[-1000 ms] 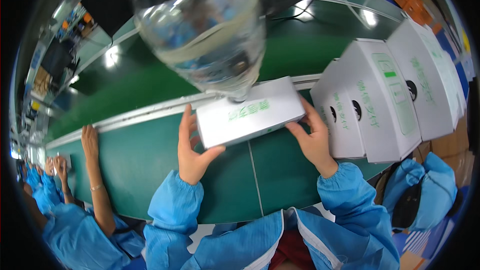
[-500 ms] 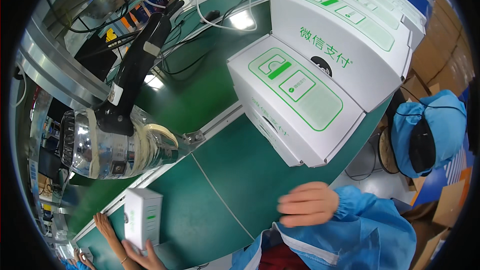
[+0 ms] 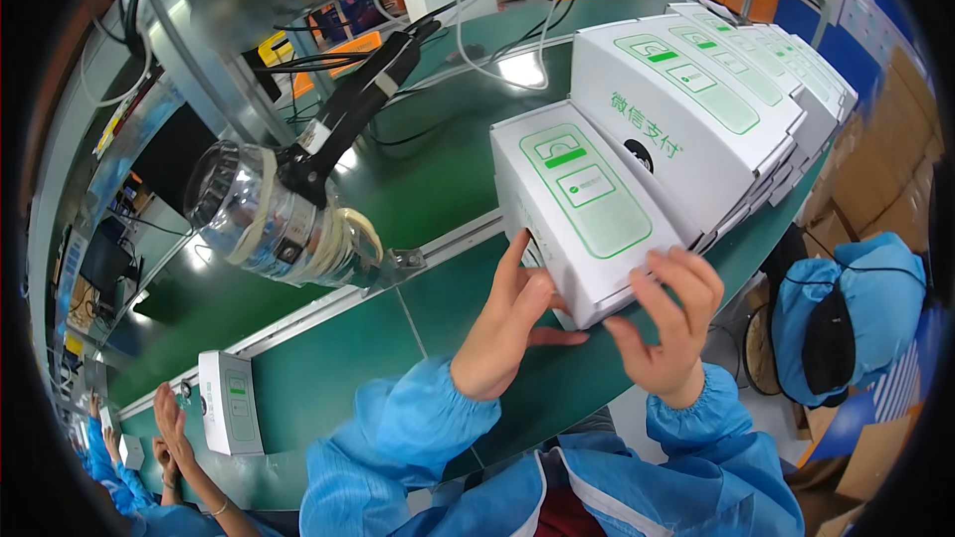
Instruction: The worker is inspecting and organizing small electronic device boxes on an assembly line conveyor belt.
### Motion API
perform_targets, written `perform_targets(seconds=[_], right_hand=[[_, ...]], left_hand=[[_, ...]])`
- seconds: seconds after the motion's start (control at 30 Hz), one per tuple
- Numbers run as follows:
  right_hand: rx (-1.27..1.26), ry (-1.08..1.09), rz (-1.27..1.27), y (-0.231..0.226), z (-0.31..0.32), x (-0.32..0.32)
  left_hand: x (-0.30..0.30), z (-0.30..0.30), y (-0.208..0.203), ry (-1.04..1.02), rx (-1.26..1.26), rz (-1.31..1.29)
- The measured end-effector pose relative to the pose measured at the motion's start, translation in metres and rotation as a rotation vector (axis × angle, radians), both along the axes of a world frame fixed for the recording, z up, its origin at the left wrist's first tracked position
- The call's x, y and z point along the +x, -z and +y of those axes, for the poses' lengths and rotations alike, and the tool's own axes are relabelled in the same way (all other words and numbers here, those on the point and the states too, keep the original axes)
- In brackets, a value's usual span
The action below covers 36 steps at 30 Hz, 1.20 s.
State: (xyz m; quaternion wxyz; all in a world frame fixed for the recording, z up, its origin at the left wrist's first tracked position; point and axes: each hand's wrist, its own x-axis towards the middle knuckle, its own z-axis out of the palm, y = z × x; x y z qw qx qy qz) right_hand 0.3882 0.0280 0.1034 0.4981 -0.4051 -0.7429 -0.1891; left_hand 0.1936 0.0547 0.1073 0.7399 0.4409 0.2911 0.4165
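Note:
A white carton with green printing (image 3: 595, 201) stands at the near end of the rows of cartons, its front tilted toward me. My left hand (image 3: 505, 323) presses against its left side, fingers reaching up along that face and under the lower edge. On the opposite side, my right hand (image 3: 668, 323) has its fingers over the near right top edge, with the thumb lower at the corner. The carton sits between both hands. Whether it rests fully on what lies beneath is hidden.
More stacked white cartons (image 3: 686, 70) fill the bench behind. A taped black-handled device (image 3: 288, 219) hangs at left on a metal frame. A co-worker's hands (image 3: 171, 433) are beside another white carton (image 3: 228, 403). A blue cloth-covered item (image 3: 865, 308) stands at right.
My left hand has come into view, and both hands are now on the near carton; the right moved up to it. The co-worker's hands have left the other carton. The view has shifted.

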Motion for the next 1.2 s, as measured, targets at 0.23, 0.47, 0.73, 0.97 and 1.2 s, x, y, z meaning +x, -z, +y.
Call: perform_targets(seconds=[0.23,0.47,0.73,0.97,1.2], right_hand=[[-0.044,-0.400,-0.121,-0.004,-0.022,-0.047],[-0.508,-0.368,0.097,0.050,-0.025,-0.065],[-1.279,-0.693,0.389,0.129,0.044,-0.090],[-1.138,-0.626,0.544,0.139,0.082,-0.136],[-1.092,-0.680,0.738,0.117,0.068,-0.119]], left_hand=[[-0.055,-0.016,-0.015,0.007,-0.121,-0.034],[-0.158,-0.083,0.019,-0.378,0.578,1.033],[-0.185,-0.085,0.104,-0.882,0.247,0.680],[-0.198,-0.059,0.104,-0.791,0.246,0.651],[-0.192,-0.046,0.121,-0.791,0.271,0.598]])
